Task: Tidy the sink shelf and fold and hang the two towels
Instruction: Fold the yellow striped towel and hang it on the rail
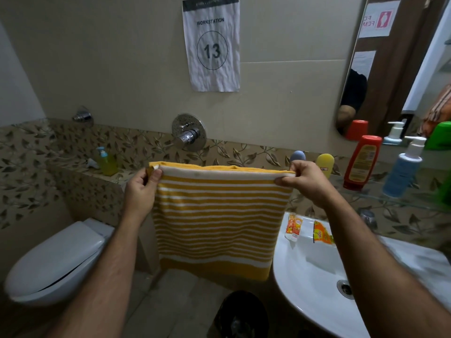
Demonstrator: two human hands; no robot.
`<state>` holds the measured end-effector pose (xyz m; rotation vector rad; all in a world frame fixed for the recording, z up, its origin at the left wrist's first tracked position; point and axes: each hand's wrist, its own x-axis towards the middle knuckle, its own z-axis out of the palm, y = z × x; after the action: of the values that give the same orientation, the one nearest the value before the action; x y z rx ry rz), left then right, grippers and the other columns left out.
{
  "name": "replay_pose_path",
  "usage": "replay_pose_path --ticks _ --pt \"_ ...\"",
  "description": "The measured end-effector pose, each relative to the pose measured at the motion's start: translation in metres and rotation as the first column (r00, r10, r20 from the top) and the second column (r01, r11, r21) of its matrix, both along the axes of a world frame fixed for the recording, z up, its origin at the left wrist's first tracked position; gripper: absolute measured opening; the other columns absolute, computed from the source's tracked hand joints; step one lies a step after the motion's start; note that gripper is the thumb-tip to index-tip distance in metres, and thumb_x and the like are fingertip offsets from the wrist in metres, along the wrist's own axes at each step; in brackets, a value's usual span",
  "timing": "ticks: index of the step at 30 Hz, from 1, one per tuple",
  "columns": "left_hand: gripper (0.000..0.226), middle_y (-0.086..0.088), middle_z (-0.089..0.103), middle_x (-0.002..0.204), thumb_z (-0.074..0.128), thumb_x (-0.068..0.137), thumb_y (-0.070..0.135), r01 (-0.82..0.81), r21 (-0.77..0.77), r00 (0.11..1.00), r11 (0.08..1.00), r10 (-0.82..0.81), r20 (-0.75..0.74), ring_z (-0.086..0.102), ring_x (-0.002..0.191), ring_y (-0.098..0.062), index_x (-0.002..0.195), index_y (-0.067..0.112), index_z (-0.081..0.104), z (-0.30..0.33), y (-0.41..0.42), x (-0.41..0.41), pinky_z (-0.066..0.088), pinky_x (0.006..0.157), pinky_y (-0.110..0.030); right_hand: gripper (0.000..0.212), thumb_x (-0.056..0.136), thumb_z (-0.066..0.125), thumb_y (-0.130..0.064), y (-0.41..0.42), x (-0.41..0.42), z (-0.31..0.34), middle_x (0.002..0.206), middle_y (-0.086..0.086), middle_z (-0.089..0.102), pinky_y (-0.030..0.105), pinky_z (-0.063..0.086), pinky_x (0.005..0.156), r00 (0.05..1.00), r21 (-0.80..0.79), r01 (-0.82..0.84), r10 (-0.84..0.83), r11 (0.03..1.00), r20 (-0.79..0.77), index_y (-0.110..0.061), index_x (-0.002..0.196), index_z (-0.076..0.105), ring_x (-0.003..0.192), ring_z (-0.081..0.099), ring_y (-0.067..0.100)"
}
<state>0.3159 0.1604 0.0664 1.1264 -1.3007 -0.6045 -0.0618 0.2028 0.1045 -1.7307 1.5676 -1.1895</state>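
Observation:
A yellow and white striped towel hangs folded in front of me, held up by its top edge. My left hand pinches the top left corner and my right hand pinches the top right corner. On the glass sink shelf at the right stand a red bottle, a blue pump bottle, a yellow bottle and a blue-grey round cap. I see no second towel clearly.
The white sink lies lower right with two sachets on its rim. A toilet sits lower left, a dark bin below. A green pump bottle stands on the tiled ledge. A mirror hangs at right.

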Motion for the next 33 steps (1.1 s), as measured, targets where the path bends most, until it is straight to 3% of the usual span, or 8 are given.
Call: replay_pose_path --ticks 3,6,11,16,21,25,30,33 --pt "0.019 0.004 0.064 0.081 0.054 0.095 0.04 -0.023 -0.006 0.999 1.0 0.023 0.03 0.059 0.075 -0.01 0.085 0.028 0.064 -0.002 -0.001 0.0 0.05 0.064 -0.028 0.035 0.076 0.079 -0.01 0.001 -0.002 -0.002 0.097 0.014 0.059 0.048 0.055 0.08 0.969 0.048 -0.07 0.056 0.996 0.24 -0.012 0.096 0.05 0.09 0.062 0.029" --pt "0.025 0.001 0.061 0.074 0.055 0.095 0.039 -0.039 0.004 0.996 0.999 0.038 0.079 0.056 0.07 -0.013 0.079 0.023 0.064 -0.013 -0.005 0.003 0.047 0.063 -0.031 0.049 0.079 0.076 -0.008 0.001 -0.004 -0.001 0.114 0.013 0.06 0.039 0.057 0.077 0.937 0.26 -0.129 0.032 0.957 0.347 -0.016 0.122 0.054 0.099 0.064 0.028" --pt "0.04 0.003 0.051 0.057 0.056 0.094 0.045 -0.113 0.09 0.975 0.989 0.093 0.203 0.05 0.057 -0.018 0.066 0.017 0.056 -0.039 -0.015 0.004 0.038 0.053 -0.029 0.017 0.086 0.071 -0.02 -0.006 0.003 -0.011 0.104 0.014 0.068 0.034 0.056 0.072 0.975 0.464 -0.052 -0.055 0.884 0.214 -0.011 0.099 0.066 0.094 0.067 0.026" --pt "0.039 -0.002 0.054 0.062 0.057 0.093 0.046 -0.214 0.152 0.909 0.965 0.139 0.394 0.054 0.063 -0.024 0.068 0.016 0.057 -0.067 -0.018 0.0 0.038 0.054 -0.033 0.024 0.088 0.07 -0.023 -0.02 0.015 -0.024 0.105 0.015 0.068 0.031 0.052 0.066 0.983 0.422 0.078 -0.139 0.903 0.117 -0.007 0.106 0.066 0.091 0.065 0.023" --pt "0.009 -0.001 0.068 0.09 0.061 0.094 0.023 0.097 0.264 0.989 0.96 -0.124 0.085 0.062 0.084 -0.014 0.096 0.018 0.069 -0.061 -0.014 0.016 0.046 0.069 -0.023 0.018 0.088 0.068 -0.019 -0.013 -0.001 -0.019 0.097 0.017 0.067 0.037 0.056 0.078 0.986 0.383 -0.112 0.055 0.917 0.157 -0.004 0.098 0.063 0.089 0.067 0.027" --pt "0.01 -0.003 0.069 0.094 0.058 0.095 0.019 0.137 0.274 0.99 0.952 -0.144 0.006 0.062 0.09 -0.015 0.096 0.023 0.067 -0.066 -0.009 0.02 0.048 0.074 -0.022 0.017 0.086 0.071 -0.019 -0.012 -0.005 -0.017 0.093 0.015 0.069 0.036 0.06 0.076 0.981 0.435 -0.189 0.153 0.88 0.117 -0.007 0.094 0.062 0.088 0.07 0.028" --pt "0.043 -0.008 0.065 0.071 0.065 0.083 0.051 -0.027 0.234 0.996 0.972 0.006 0.089 0.059 0.068 -0.019 0.078 0.008 0.069 -0.063 -0.017 0.012 0.046 0.062 -0.032 0.016 0.088 0.069 -0.019 -0.022 0.007 -0.018 0.088 0.013 0.067 0.034 0.058 0.067 0.977 0.405 -0.037 -0.051 0.913 0.206 -0.006 0.097 0.066 0.078 0.065 0.022" --pt "0.043 -0.004 0.053 0.056 0.065 0.089 0.04 -0.164 0.183 0.975 0.969 0.131 0.179 0.05 0.056 -0.019 0.061 0.007 0.057 -0.051 -0.019 -0.013 0.037 0.052 -0.03 0.021 0.086 0.072 -0.019 -0.042 0.024 -0.023 0.097 0.018 0.068 0.041 0.056 0.075 0.946 0.35 0.18 -0.259 0.919 0.194 -0.004 0.1 0.067 0.086 0.066 0.028"
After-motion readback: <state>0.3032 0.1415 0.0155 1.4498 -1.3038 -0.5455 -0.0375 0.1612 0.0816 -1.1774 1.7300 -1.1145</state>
